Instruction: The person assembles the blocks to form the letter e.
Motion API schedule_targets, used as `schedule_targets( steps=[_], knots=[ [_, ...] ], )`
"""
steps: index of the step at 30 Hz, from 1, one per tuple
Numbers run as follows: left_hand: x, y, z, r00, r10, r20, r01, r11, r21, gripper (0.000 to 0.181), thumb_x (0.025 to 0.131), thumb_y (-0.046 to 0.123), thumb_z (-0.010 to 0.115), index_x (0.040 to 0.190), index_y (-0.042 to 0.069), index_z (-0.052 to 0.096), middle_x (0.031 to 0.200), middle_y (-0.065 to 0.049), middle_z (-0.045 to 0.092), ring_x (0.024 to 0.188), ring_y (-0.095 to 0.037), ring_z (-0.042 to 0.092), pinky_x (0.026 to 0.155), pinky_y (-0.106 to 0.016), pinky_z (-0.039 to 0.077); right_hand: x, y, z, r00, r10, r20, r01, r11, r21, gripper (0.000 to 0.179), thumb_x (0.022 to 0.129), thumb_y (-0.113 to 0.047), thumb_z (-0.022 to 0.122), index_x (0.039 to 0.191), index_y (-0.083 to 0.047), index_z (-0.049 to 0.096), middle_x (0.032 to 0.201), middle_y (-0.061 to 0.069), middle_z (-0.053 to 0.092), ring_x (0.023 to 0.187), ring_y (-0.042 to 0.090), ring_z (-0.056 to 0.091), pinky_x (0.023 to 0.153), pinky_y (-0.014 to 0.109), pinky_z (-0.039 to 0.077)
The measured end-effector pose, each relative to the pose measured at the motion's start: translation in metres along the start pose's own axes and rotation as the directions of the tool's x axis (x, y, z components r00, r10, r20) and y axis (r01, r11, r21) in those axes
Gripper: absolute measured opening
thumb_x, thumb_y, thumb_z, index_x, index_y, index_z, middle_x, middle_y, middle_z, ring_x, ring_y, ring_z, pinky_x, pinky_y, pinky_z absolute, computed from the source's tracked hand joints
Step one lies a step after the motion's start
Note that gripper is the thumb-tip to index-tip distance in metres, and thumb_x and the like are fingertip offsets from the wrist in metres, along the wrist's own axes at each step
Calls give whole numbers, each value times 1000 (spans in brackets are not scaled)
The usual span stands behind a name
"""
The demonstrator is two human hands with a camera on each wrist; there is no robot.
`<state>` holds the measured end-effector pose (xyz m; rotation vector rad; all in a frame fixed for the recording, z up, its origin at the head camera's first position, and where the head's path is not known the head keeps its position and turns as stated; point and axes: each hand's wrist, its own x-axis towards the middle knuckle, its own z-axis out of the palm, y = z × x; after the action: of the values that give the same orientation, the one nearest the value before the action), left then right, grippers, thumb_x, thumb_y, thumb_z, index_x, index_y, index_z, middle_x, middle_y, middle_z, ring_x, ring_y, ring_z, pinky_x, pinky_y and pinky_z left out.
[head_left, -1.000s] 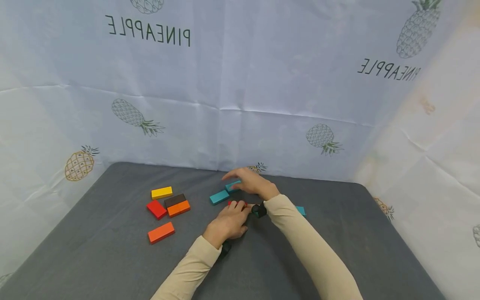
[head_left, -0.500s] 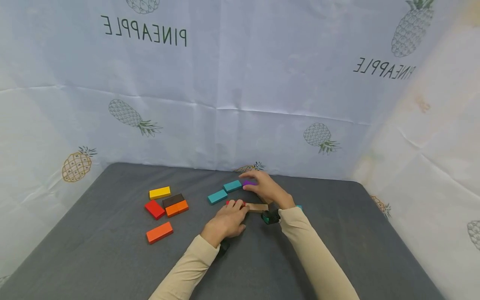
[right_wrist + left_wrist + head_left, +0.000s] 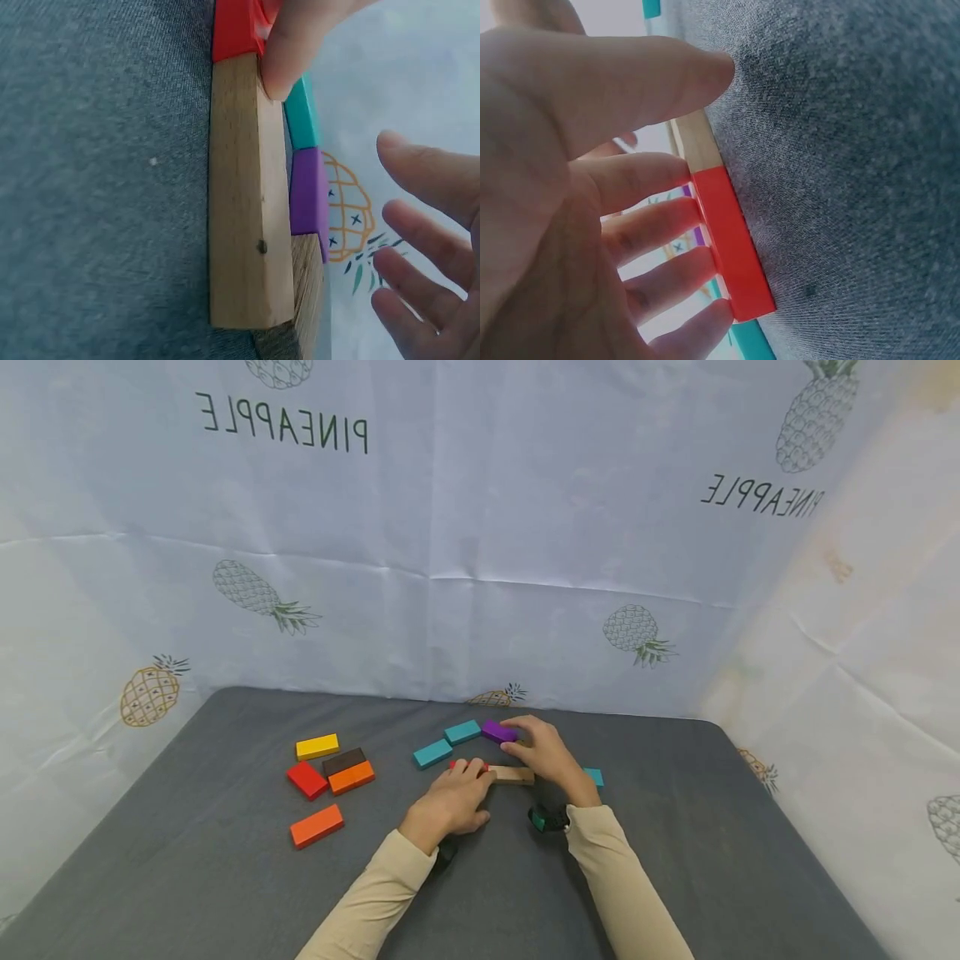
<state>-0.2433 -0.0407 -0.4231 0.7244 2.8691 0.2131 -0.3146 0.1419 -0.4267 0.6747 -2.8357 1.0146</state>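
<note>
My right hand (image 3: 551, 752), grip released, eases toward four o'clock; the purple wooden-looking oblong (image 3: 498, 732) seems placed. My left hand (image 3: 453, 797), unclenched, touches a red wooden-looking oblong (image 3: 735, 247).

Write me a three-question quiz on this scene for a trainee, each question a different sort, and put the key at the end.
1. Multiple choice. What colour is the block that the fingertips of the left hand touch in the left wrist view?
A) yellow
B) red
C) dark brown

2. True or false. The right hand has its fingers closed around a block.

3. Fill the gap. In the head view, the block directly to the left of the purple block is coloured ____.

Key
1. B: it is the red block.
2. False: its fingers are spread and hold no block.
3. Teal: a teal block lies there.
</note>
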Motion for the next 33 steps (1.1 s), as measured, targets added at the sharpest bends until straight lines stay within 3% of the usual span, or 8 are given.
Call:
schedule_targets(
  steps=[6, 16, 33],
  knots=[
    [0, 0, 1, 1000, -1, -7, 1, 1000, -11, 58, 93, 33, 70, 144, 14, 51, 138, -7, 47, 121, -26, 46, 103, -42, 44, -14, 4, 0, 996, 70, -58, -69, 997, 17, 42, 92, -19, 71, 130, -4, 64, 136, 19, 60, 129, 38, 53, 105, 57, 44],
    [0, -2, 2, 999, 15, -28, -15, 1000, -16, 55, 94, 33, 69, 143, 13, 51, 135, -7, 48, 117, -25, 47, 102, -41, 45, -31, 13, 4, 991, 110, -81, -110, 994, -3, 44, 90, -19, 73, 130, -2, 63, 137, 19, 58, 128, 38, 54, 105, 56, 44],
    [6, -5, 8, 986, 34, -166, -36, 999, -9, 32, 98, 28, 64, 127, 15, 64, 121, -4, 56, 104, -22, 51, 90, -41, 47, -40, 20, 11, 988, 149, -52, -148, 989, 8, 43, 93, -21, 70, 130, 0, 63, 139, 18, 55, 129, 38, 53, 106, 55, 43]
  ],
)
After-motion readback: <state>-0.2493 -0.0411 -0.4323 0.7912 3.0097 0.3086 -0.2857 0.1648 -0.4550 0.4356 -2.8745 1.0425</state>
